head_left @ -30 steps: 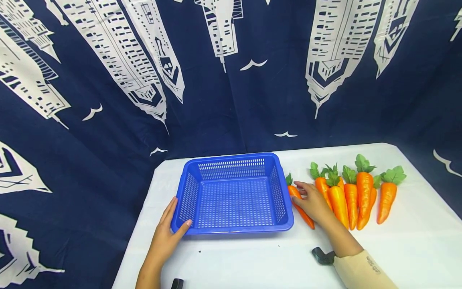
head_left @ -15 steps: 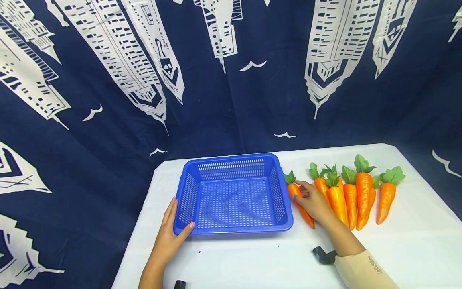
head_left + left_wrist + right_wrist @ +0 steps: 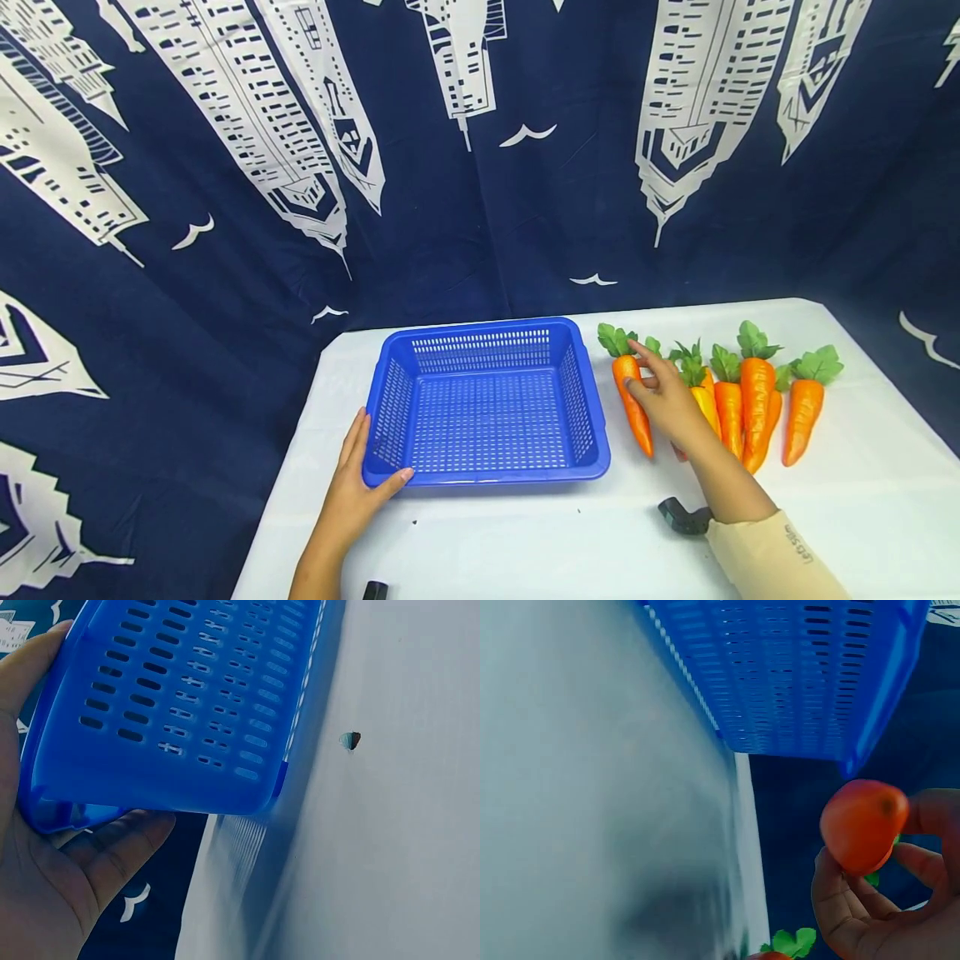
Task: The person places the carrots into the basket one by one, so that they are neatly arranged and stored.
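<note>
A blue plastic basket (image 3: 487,421) stands on the white table, with nothing inside it. My left hand (image 3: 348,496) holds its near left corner, the thumb along the front rim and the fingers against the left side. My right hand (image 3: 670,408) pinches an orange carrot (image 3: 632,400) between thumb and fingers, to the right of the basket. The carrot's green leaves (image 3: 617,339) point to the far side. In the right wrist view the carrot's tip (image 3: 862,825) faces the camera, beside the basket's wall.
Several more carrots (image 3: 757,400) with leafy tops lie in a row at the right, some partly hidden by my right hand. A dark blue curtain (image 3: 487,250) with white buildings hangs behind the table (image 3: 510,542). A black device (image 3: 682,517) is at my right wrist.
My right hand has lifted the carrot from beside the basket and moved it slightly right and away from me. My left thumb has slid a little to the right along the front rim.
</note>
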`<action>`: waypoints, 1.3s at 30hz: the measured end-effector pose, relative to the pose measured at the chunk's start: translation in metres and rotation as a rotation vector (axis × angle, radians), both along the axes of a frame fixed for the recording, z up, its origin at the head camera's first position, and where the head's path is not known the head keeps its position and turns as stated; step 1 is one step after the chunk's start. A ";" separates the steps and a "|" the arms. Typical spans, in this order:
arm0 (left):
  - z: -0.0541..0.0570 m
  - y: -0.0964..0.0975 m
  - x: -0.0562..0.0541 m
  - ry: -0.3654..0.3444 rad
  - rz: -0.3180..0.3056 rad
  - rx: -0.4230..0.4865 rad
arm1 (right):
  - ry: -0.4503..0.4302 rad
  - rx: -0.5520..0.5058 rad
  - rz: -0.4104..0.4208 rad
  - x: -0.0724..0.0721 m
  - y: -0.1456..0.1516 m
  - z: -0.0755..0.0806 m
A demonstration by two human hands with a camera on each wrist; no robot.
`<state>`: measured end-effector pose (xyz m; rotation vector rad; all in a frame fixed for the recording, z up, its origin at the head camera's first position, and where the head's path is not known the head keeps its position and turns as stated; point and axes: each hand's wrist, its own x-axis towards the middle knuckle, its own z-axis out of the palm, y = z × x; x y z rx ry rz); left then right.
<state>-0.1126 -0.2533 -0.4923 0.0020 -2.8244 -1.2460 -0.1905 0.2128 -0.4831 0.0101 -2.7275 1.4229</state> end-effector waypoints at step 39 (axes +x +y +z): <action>-0.004 0.018 -0.001 0.033 -0.023 -0.010 | 0.127 -0.119 0.211 -0.026 -0.047 0.089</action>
